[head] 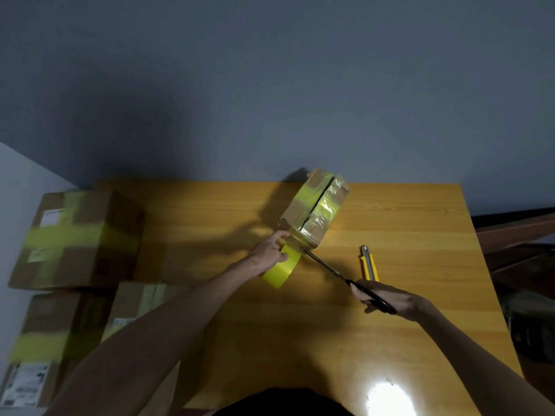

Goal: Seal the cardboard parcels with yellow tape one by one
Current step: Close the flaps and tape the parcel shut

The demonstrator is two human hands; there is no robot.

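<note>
One wide wooden surface [405, 325] fills the lower middle of the view. Its near edge is cut off by the frame, and a white glare [387, 397] washes out a patch close to the person. Dim light and blur soften everything, and the dark shapes past the right edge cannot be made out.

At the left sit three big cardboard boxes, all closed, so their contents are hidden. The upper box [81, 235] is crossed with yellow tape. The lower box [45, 340] is banded in yellow and cut off at the bottom. The third box [135, 301] is largely covered by the left forearm. Their labels are too blurred to read.

Toward the far side of the surface the small parcel [303, 211] stands tilted, wrapped in yellow and clear tape. A dark slit runs between its top flaps, and nothing inside shows.

The left hand [270, 255] has its grip closed on the tape roll [280, 271] just in front of the parcel, with the forefinger stretched to touch the parcel's near corner. The right hand [387, 298] has its grip clamped round the handles of the scissors [327, 268], whose tips reach the tape between roll and parcel. Whether the blades are parted cannot be told. A yellow utility knife [368, 262] lies just beside the scissors.
</note>
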